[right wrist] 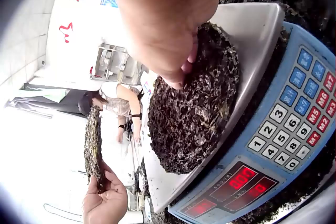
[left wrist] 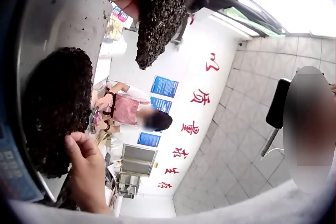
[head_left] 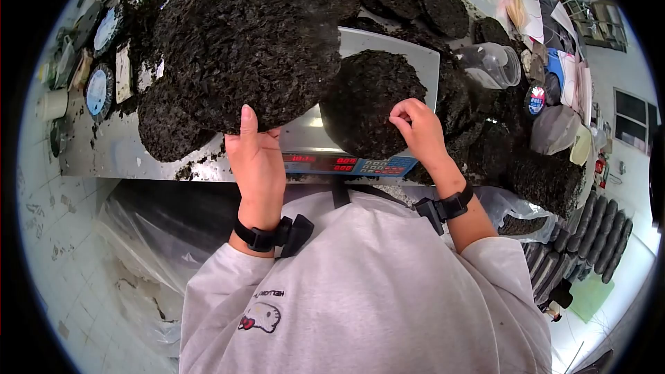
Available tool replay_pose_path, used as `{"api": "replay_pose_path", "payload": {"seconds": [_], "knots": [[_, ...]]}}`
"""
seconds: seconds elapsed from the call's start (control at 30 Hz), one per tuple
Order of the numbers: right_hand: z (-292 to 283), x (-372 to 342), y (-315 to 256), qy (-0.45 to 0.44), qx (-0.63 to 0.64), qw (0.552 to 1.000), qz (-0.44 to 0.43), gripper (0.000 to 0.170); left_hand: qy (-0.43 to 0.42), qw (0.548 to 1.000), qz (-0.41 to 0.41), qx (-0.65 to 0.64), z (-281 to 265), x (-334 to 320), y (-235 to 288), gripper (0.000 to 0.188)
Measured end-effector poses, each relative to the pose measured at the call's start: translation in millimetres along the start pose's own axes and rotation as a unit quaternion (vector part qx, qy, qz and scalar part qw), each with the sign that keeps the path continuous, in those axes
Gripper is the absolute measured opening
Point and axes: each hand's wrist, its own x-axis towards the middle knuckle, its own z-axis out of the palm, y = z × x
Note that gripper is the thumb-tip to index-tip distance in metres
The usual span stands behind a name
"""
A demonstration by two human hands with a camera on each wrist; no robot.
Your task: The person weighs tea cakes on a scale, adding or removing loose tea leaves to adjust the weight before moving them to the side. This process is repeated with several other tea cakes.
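Note:
My left hand (head_left: 258, 156) grips the near edge of a big round cake of dried seaweed (head_left: 242, 41), thumb on top, holding it up left of the scale. In the right wrist view this cake (right wrist: 93, 145) appears edge-on. A smaller round seaweed cake (head_left: 370, 100) lies on the metal pan of a blue digital scale (right wrist: 247, 166) with lit red digits. Over that cake's right part is my right hand (head_left: 421, 131), thumb and fingers drawn together. Its fingertips (right wrist: 177, 84) are right at the cake's surface; what lies between them is hidden.
More seaweed cakes (head_left: 443, 10) and loose flakes cover the metal table's back and right. A clear plastic tub (head_left: 495, 64) stands right of the scale. At the left are round blue-labelled packs (head_left: 99, 90). Another person (left wrist: 131, 106) works across the table.

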Motion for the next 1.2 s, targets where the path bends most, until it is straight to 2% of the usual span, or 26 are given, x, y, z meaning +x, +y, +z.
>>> {"api": "replay_pose_path", "payload": {"seconds": [0.33,0.4,0.43,0.5,0.53,0.6,0.63,0.7,0.73,0.77,0.83,0.87,0.9,0.97,1.07,1.13,1.17,1.2], "knots": [[-6,-3,12,-0.012,0.089,0.996,0.021,0.009,0.002,1.000,0.030,-0.002,2,-4,0,0.033],[-9,-1,17,-0.047,0.213,0.975,0.049,0.005,-0.001,1.000,0.025,0.004,0,-6,-1,0.033],[-12,-1,17,-0.045,0.214,0.975,0.046,0.005,-0.002,1.000,0.018,0.010,-1,-8,-2,0.033],[-21,-1,14,-0.067,0.355,0.927,0.099,0.004,-0.005,1.000,0.024,0.011,2,-10,-2,0.034],[-22,-2,19,-0.064,0.355,0.928,0.095,0.004,-0.006,1.000,0.027,0.012,5,-12,-2,0.034],[-21,-3,27,-0.029,0.459,0.880,0.115,0.005,-0.010,0.999,0.039,0.023,10,-17,1,0.033],[-20,-3,30,-0.027,0.462,0.879,0.110,0.005,-0.006,0.998,0.042,0.035,11,-18,3,0.033],[-17,-2,19,-0.033,0.284,0.956,0.065,0.006,-0.005,0.998,0.050,0.049,12,-21,3,0.032],[-17,-2,12,-0.035,0.150,0.988,0.031,0.007,-0.002,0.997,0.053,0.058,12,-22,1,0.031],[-17,0,0,-0.020,0.041,0.999,-0.018,0.010,-0.003,0.997,0.057,0.058,13,-23,-3,0.031],[-11,3,-2,0.017,-0.072,0.991,-0.107,0.009,0.031,0.997,0.018,0.065,18,-27,-17,0.029],[-11,4,-2,0.018,-0.072,0.991,-0.111,0.009,0.046,0.997,-0.003,0.063,26,-29,-24,0.029],[-11,4,-2,0.002,-0.114,0.985,-0.130,0.009,-0.005,1.000,-0.002,0.016,29,-27,-36,0.030],[-10,4,-3,-0.019,-0.156,0.976,-0.149,0.008,-0.036,0.999,-0.032,-0.009,39,-27,-58,0.030],[-10,8,-1,-0.022,-0.184,0.970,-0.156,0.007,-0.018,0.996,-0.082,-0.016,36,-25,-95,0.032],[-11,16,10,-0.044,-0.129,0.977,-0.163,0.007,-0.004,0.995,-0.090,0.036,31,-24,-109,0.033],[-13,20,14,-0.044,-0.131,0.976,-0.168,0.007,-0.003,0.996,-0.085,0.032,34,-23,-109,0.033],[-15,21,18,-0.038,-0.071,0.986,-0.144,0.007,-0.009,0.997,-0.075,0.015,35,-24,-108,0.033]]}}
